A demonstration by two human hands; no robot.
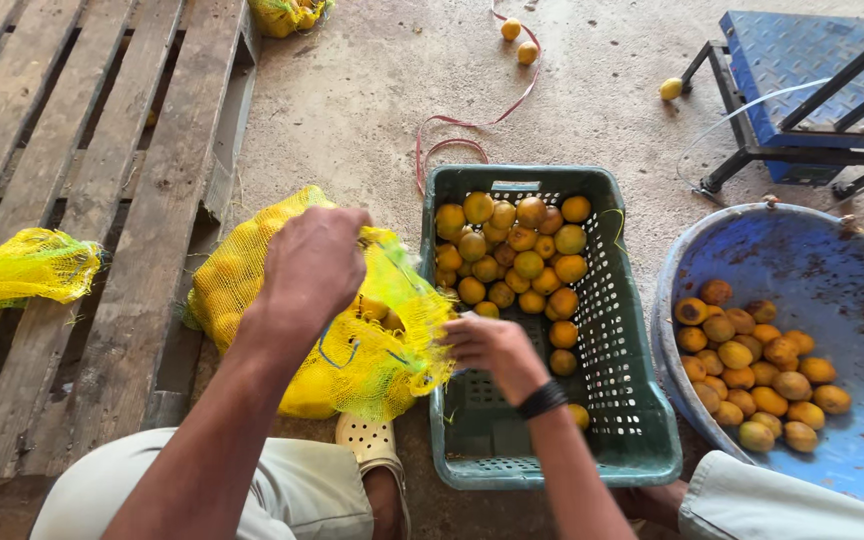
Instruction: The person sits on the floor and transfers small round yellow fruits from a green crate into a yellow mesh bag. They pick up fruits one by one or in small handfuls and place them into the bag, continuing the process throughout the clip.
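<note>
Two hands hold the mouth of the yellow mesh bag [332,340]: the left hand [314,262] is closed on its upper edge and lifts it, the right hand [490,345] pinches the edge on the side of the green crate [642,400]. The bag leans against the wooden pallet [102,200], just beside the crate, already partly filled with fruit. I judge the bagging is in hand; the next move calls for an open mouth and one free hand to take oranges [512,255].

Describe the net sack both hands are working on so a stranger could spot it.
Left of the green crate, beside the wooden pallet, lies a bulging yellow mesh sack. Unlike the flat yellow net on the pallet, it is fruit-filled, gripped by both hands.
</note>
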